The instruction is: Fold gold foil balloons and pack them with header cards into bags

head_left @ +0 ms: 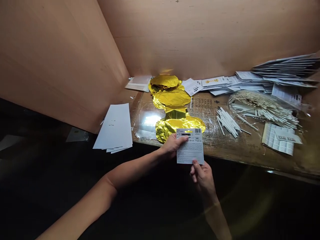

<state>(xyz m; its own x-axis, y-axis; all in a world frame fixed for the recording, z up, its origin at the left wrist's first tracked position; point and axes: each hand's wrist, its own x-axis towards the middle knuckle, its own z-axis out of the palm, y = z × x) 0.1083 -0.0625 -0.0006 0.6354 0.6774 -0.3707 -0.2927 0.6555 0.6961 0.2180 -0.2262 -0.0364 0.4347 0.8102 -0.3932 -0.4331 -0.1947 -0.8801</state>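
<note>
Both of my hands hold one white printed card [190, 150], with a barcode at its top right corner and a small hang slot in its top edge. My left hand [172, 144] grips its left side, thumb lying across the front. At the bottom edge, my right hand [203, 175] pinches the card between thumb and fingers. Right behind the card, shiny gold foil balloons [172, 98] lie flat and overlapping, their near end partly hidden by the card.
Long white paper sheets [115, 126] lie left. White sticks [228, 122] lie loose beside a clear bag of sticks [265, 106]. Printed packets [285, 71] are stacked back right, near a sticker sheet [277, 143]. Wooden panels [212, 36] wall the cardboard-covered table [225, 151].
</note>
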